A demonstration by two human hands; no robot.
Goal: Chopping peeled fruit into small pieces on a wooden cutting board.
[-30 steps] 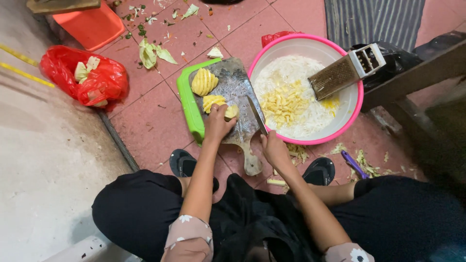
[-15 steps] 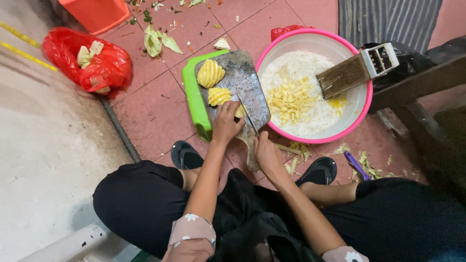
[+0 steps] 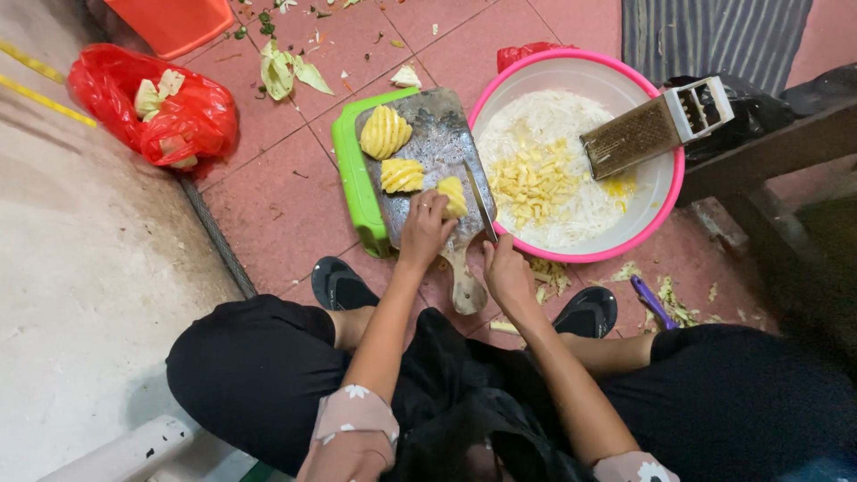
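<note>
The worn wooden cutting board [image 3: 437,152] looks matt and scuffed grey, resting on a glossy green plastic board [image 3: 350,170] showing at its nine o'clock edge. At three o'clock, the round pink plastic basin [image 3: 665,192] is smooth and shiny, with a dull metal box grater [image 3: 656,125], rough-faced, lying across it. The thin knife blade [image 3: 479,201] gleams like steel. At ten o'clock, a crinkled red plastic bag [image 3: 192,116] shines on matt terracotta floor tiles [image 3: 286,214].

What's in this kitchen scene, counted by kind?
Pineapple pieces on the board: 3
Cutting boards: 2
Knife: 1
Pink basin: 1
Grater: 1
Red bag: 1
Sandals: 2
Total: 11
</note>
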